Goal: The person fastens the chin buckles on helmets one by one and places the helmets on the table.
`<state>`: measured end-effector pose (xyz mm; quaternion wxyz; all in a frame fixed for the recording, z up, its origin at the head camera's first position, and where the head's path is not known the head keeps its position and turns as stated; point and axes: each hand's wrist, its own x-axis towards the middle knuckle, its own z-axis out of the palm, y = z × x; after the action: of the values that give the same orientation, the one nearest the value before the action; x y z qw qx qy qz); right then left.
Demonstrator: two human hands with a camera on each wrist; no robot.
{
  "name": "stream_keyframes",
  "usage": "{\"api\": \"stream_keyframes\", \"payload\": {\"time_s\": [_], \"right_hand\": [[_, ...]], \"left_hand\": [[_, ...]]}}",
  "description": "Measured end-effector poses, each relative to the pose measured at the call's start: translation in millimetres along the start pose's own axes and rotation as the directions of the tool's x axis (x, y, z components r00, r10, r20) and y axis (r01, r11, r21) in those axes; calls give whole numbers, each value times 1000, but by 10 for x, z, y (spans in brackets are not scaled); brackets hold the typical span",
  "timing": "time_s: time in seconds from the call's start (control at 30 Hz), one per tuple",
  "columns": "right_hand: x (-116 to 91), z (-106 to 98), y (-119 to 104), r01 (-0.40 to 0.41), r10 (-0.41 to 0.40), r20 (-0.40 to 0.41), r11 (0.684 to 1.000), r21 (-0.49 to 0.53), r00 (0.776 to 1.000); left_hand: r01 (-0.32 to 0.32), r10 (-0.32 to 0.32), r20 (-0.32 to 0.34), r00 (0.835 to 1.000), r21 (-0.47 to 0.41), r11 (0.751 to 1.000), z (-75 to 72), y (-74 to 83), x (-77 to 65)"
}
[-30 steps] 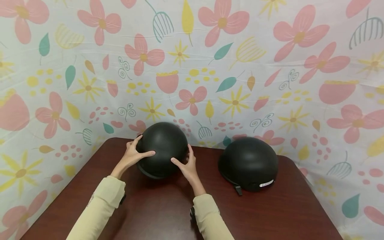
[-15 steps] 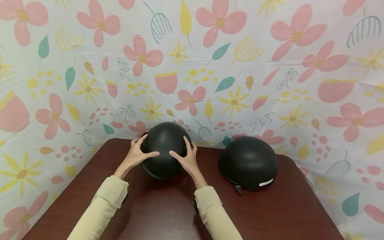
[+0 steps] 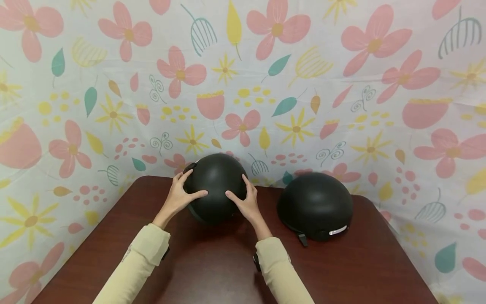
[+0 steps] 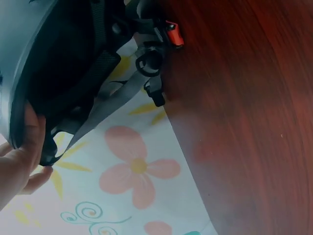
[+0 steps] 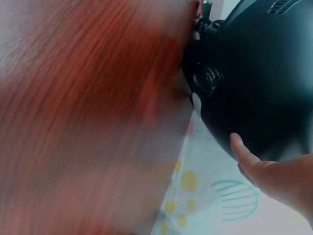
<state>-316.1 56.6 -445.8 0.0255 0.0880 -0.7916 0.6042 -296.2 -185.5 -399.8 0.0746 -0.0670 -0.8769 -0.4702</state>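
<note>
A matte black helmet (image 3: 218, 179) is held between both hands near the back of the table, its smooth dome facing me. My left hand (image 3: 179, 197) grips its left side, thumb spread across the shell. In the left wrist view, that hand's fingers (image 4: 33, 134) curl under the rim, where grey straps (image 4: 115, 105) and a red buckle piece (image 4: 174, 34) hang. My right hand (image 3: 247, 202) holds the right side, with thumb and fingers apart on the shell. The right wrist view shows a round fitting (image 5: 208, 78) near the rim. The helmet appears raised off the table.
A second black helmet (image 3: 315, 207) sits dome up on the right of the table, with a buckle end (image 3: 302, 240) and a silvery strip (image 3: 338, 230) at its lower edge. The dark red wooden table (image 3: 212, 270) meets a flower-printed cloth (image 3: 243, 84) behind.
Both hands have shifted slightly right with the helmet, which has turned a little. The right hand's fingers have moved higher on the shell. The second helmet stays put.
</note>
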Motion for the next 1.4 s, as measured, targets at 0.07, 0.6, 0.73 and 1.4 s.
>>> {"api": "stream_keyframes", "payload": {"time_s": [0.07, 0.6, 0.73, 1.4], "right_hand": [[-9, -38, 28, -7, 7, -10, 1000, 14, 1000], [-6, -198, -121, -4, 3, -53, 1000, -9, 999], [52, -163, -220, 33, -34, -21, 998, -47, 999], [-30, 140, -215, 25, -26, 18, 999, 25, 1000]], "left_hand": [[-11, 11, 20, 1000, -8, 1000, 33, 23, 4], [-56, 59, 34, 998, -90, 994, 129, 151, 74], [-57, 60, 25, 998, -91, 994, 119, 156, 68], [-208, 197, -67, 978, -241, 948, 292, 126, 13]]}}
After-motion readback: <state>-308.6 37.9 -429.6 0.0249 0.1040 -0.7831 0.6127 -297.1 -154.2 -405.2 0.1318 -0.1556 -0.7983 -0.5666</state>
